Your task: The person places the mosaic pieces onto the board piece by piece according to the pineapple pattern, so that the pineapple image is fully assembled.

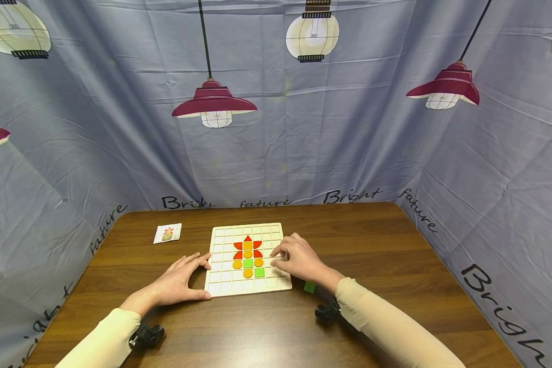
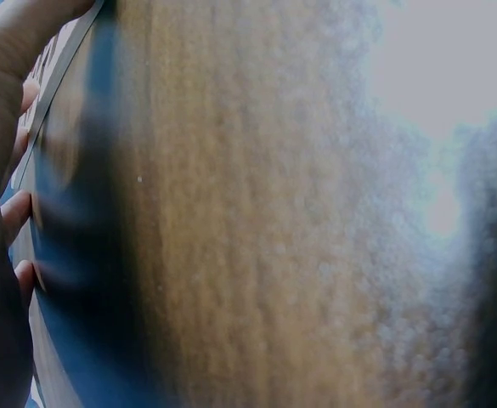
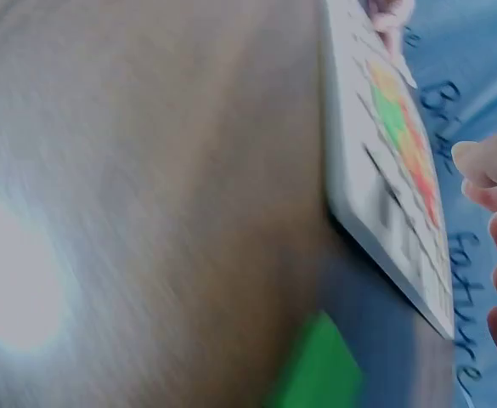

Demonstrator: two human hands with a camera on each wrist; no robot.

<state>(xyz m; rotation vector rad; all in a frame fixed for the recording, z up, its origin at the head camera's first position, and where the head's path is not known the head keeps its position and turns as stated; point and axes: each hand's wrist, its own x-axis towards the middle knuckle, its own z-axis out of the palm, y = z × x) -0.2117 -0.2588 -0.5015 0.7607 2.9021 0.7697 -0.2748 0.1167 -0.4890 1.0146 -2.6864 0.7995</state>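
Note:
A pale square grid board (image 1: 221, 286) lies on the table, bearing red petal-like pieces (image 1: 257, 245), a red triangle (image 1: 248, 238), an orange square (image 1: 248, 246), several orange discs (image 1: 248, 273) and two green squares (image 1: 259, 272). My left hand (image 1: 177, 281) touches the board's left edge, its thumb at the near corner and fingers farther up. Over the right side of the board hovers my right hand (image 1: 299, 259), thumb and index finger a little apart; no piece shows between them. A green piece (image 1: 309, 287) lies by the board's near right corner, under the right forearm; the right wrist view shows it blurred.
Left of the board, a small white card (image 1: 167, 233) bears a picture like the coloured pattern. Brown wooden table (image 1: 377, 255) surrounds the board. A blue-grey curtain (image 1: 267, 163) with printed lamps stands behind and at both sides.

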